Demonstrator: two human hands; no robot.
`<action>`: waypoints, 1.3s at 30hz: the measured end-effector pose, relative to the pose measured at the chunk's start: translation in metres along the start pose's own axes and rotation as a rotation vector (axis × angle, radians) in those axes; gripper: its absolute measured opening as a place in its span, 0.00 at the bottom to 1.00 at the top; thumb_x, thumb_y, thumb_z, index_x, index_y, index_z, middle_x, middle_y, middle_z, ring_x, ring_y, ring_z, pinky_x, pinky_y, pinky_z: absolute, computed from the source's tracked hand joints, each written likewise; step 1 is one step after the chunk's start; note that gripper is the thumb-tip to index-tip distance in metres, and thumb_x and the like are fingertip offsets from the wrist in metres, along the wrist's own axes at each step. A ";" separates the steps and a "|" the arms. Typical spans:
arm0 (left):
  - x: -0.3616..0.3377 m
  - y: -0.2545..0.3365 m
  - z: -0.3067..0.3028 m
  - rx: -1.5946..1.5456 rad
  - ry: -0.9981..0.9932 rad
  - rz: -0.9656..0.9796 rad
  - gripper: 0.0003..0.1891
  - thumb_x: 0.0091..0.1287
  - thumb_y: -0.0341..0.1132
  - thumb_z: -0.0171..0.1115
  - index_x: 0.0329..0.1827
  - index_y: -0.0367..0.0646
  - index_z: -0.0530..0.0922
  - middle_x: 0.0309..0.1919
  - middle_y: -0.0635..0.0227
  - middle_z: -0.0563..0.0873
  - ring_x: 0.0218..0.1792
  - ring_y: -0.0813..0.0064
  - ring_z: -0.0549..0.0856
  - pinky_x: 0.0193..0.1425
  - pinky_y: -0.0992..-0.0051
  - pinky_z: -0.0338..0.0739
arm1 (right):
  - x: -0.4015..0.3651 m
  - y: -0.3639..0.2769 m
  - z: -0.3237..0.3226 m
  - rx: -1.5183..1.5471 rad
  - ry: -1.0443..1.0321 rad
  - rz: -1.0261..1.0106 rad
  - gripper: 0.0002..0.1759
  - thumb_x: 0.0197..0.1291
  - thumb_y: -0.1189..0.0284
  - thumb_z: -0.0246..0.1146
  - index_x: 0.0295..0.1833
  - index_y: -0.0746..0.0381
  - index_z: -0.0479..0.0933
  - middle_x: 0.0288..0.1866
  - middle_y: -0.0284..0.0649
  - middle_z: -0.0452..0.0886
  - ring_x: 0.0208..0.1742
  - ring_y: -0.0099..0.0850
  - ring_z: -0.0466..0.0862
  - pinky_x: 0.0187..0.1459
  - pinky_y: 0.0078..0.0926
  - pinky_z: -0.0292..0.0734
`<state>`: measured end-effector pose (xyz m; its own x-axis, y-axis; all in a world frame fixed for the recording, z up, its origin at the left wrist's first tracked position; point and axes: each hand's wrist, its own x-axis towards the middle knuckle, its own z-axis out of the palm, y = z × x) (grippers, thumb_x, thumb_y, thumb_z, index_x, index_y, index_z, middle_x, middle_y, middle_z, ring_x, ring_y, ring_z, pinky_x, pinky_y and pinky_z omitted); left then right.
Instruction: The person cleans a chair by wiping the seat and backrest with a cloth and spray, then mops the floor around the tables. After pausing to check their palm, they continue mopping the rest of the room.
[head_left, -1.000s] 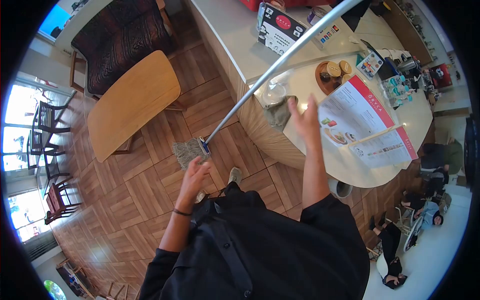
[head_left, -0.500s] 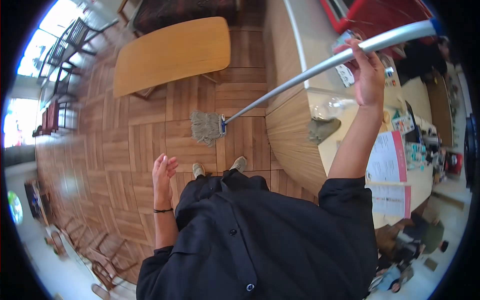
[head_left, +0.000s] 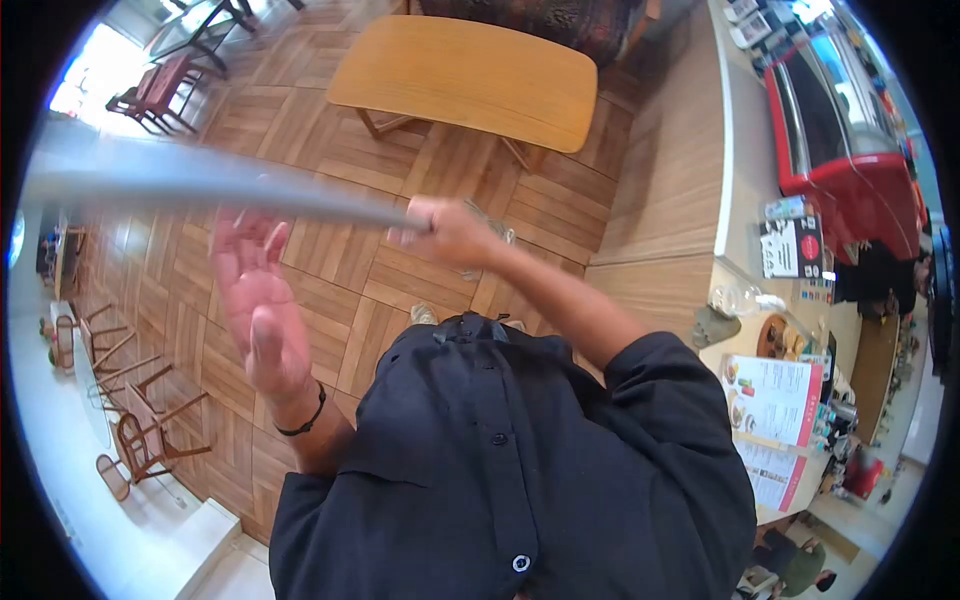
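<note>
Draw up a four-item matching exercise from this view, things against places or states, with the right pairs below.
Things:
1. bare right hand
2. honey-brown wooden table with rounded corners
3. bare left hand
4. red-edged white printed menu

Places or states:
A. open, thin black band at its wrist
B. lying on the pale counter
C. closed around the long grey pole
D. standing on the brown parquet floor

Pairs: 1-C, 2-D, 3-A, 4-B

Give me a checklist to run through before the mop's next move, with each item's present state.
1. Right hand gripping the mop handle: ok, closed around it.
2. Left hand gripping the handle: not ok, its fingers are open.
3. Left hand touching the handle: cannot tell; motion blur.
4. Mop head flat on the floor: cannot tell, mostly hidden behind the right hand.
5. Menu on the counter clear of the handle: ok, well apart.
</note>
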<state>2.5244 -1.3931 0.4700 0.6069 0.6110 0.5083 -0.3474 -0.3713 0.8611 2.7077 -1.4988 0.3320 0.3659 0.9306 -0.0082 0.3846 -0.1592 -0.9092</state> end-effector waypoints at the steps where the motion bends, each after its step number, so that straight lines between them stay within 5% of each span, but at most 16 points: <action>1: 0.008 0.004 -0.012 0.021 0.018 0.081 0.42 0.71 0.56 0.55 0.78 0.34 0.57 0.64 0.46 0.75 0.67 0.58 0.74 0.72 0.60 0.63 | 0.004 0.001 0.031 0.019 -0.088 -0.020 0.20 0.60 0.55 0.70 0.36 0.61 0.77 0.33 0.48 0.83 0.35 0.46 0.82 0.38 0.39 0.76; 5: 0.005 -0.009 -0.110 -0.178 0.193 0.083 0.32 0.75 0.52 0.54 0.73 0.37 0.65 0.44 0.61 0.79 0.50 0.68 0.79 0.61 0.65 0.70 | 0.026 0.037 0.129 -0.056 -0.194 -0.117 0.12 0.58 0.64 0.70 0.37 0.60 0.76 0.32 0.47 0.83 0.35 0.46 0.83 0.37 0.38 0.76; 8: 0.010 -0.005 -0.173 -0.434 0.037 0.091 0.22 0.76 0.49 0.55 0.61 0.39 0.70 0.28 0.70 0.76 0.32 0.75 0.78 0.45 0.71 0.73 | 0.047 0.078 0.152 -0.092 -0.183 -0.033 0.14 0.59 0.63 0.70 0.35 0.61 0.75 0.31 0.49 0.82 0.36 0.50 0.83 0.35 0.41 0.76; 12: 0.032 0.011 -0.214 -0.398 0.020 0.014 0.18 0.72 0.49 0.63 0.39 0.48 0.66 0.24 0.74 0.71 0.26 0.78 0.75 0.41 0.71 0.72 | 0.068 0.108 0.177 -0.236 -0.101 0.049 0.13 0.61 0.63 0.68 0.34 0.60 0.75 0.27 0.49 0.82 0.32 0.51 0.84 0.33 0.43 0.77; 20: 0.077 -0.051 -0.259 -0.409 0.029 0.076 0.24 0.62 0.52 0.74 0.36 0.46 0.68 0.19 0.74 0.75 0.20 0.77 0.78 0.39 0.69 0.78 | 0.174 0.120 0.174 -0.455 0.017 0.020 0.10 0.63 0.64 0.66 0.35 0.57 0.74 0.25 0.43 0.83 0.30 0.46 0.85 0.35 0.42 0.75; 22: 0.100 -0.065 -0.281 -0.444 -0.076 0.081 0.21 0.65 0.50 0.72 0.30 0.47 0.70 0.17 0.74 0.75 0.20 0.78 0.79 0.36 0.73 0.78 | 0.209 0.120 0.177 -0.492 0.052 0.069 0.08 0.64 0.65 0.65 0.38 0.56 0.74 0.27 0.40 0.83 0.33 0.43 0.84 0.44 0.39 0.69; 26: 0.149 -0.100 -0.339 -0.464 -0.049 0.059 0.23 0.68 0.50 0.69 0.23 0.49 0.68 0.12 0.79 0.71 0.16 0.83 0.73 0.30 0.79 0.75 | 0.301 0.132 0.207 -0.479 0.184 0.065 0.07 0.63 0.64 0.64 0.39 0.54 0.76 0.31 0.38 0.83 0.38 0.42 0.83 0.46 0.40 0.69; 32: 0.217 -0.105 -0.469 -0.414 0.311 0.000 0.24 0.68 0.49 0.69 0.23 0.52 0.65 0.13 0.81 0.71 0.13 0.86 0.66 0.22 0.81 0.68 | 0.433 0.098 0.289 -0.302 -0.069 -0.036 0.07 0.61 0.64 0.65 0.39 0.55 0.77 0.33 0.40 0.83 0.43 0.44 0.83 0.41 0.48 0.76; 35: 0.241 -0.101 -0.522 -0.165 0.544 0.184 0.18 0.64 0.46 0.73 0.28 0.51 0.71 0.17 0.80 0.74 0.13 0.86 0.68 0.22 0.84 0.68 | 0.481 0.070 0.347 -0.212 -0.276 -0.098 0.09 0.59 0.66 0.65 0.42 0.56 0.76 0.36 0.43 0.83 0.44 0.46 0.83 0.42 0.48 0.76; 37: 0.237 -0.078 -0.576 -0.242 0.472 0.127 0.23 0.60 0.49 0.76 0.26 0.53 0.67 0.16 0.83 0.67 0.23 0.85 0.69 0.40 0.82 0.68 | 0.510 0.047 0.376 -0.159 -0.439 -0.142 0.11 0.58 0.67 0.66 0.44 0.56 0.76 0.36 0.45 0.83 0.44 0.47 0.83 0.42 0.47 0.75; 39: 0.250 -0.075 -0.605 -0.158 0.496 0.280 0.18 0.56 0.41 0.78 0.31 0.47 0.72 0.18 0.81 0.71 0.22 0.86 0.73 0.37 0.84 0.71 | 0.540 0.021 0.400 -0.077 -0.629 -0.172 0.13 0.56 0.68 0.67 0.46 0.57 0.75 0.36 0.46 0.82 0.44 0.49 0.83 0.42 0.47 0.75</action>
<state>2.2699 -0.7898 0.5400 0.0834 0.7730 0.6289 -0.5713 -0.4800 0.6657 2.5748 -0.8677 0.1420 -0.2628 0.9563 -0.1280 0.4615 0.0081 -0.8871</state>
